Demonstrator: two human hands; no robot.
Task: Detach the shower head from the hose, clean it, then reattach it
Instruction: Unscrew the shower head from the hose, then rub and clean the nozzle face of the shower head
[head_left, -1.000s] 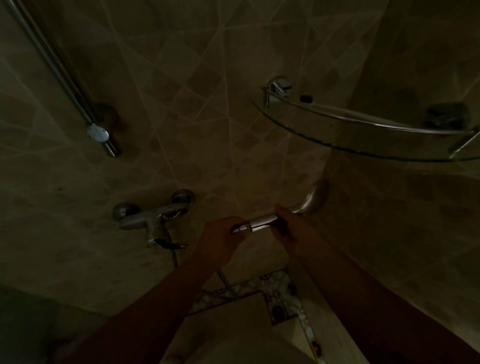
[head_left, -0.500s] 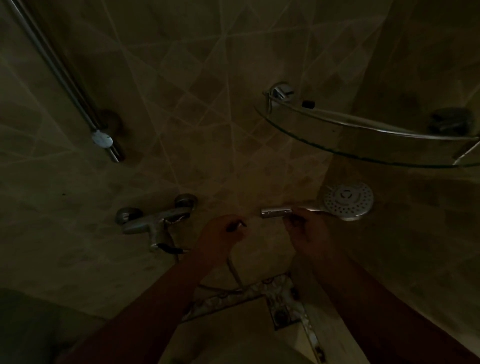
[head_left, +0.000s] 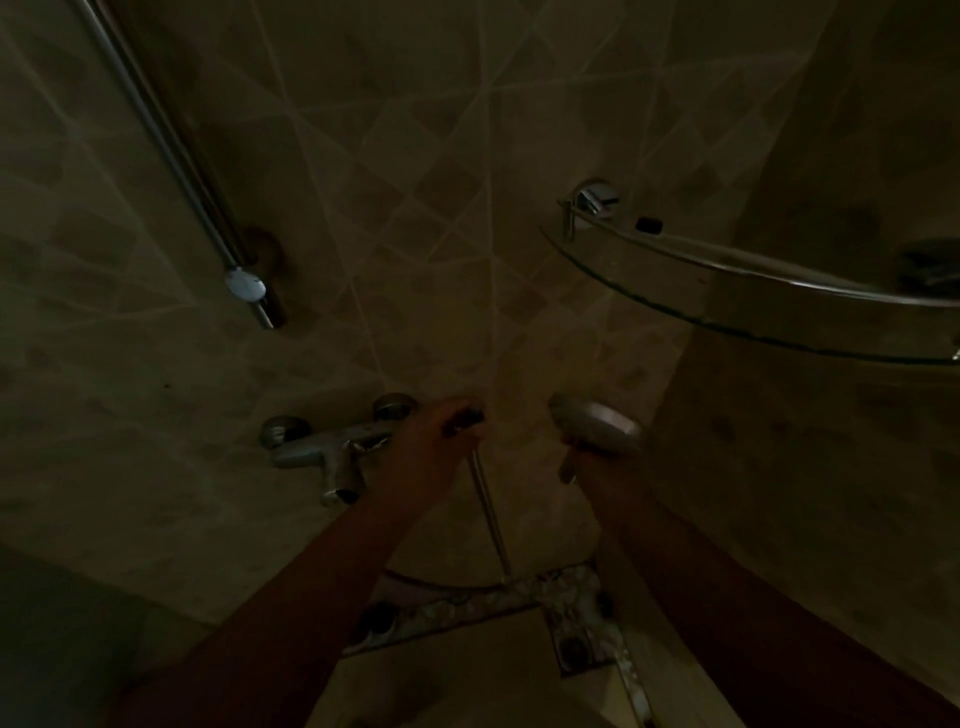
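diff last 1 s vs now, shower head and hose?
The shower head came off the hose: a second ago both hands held it joined; now the right hand alone holds it, carried right and turned. The left hand kept the hose end, now apart from the head, near the mixer tap. Tap, riser rail and glass shelf are unchanged.
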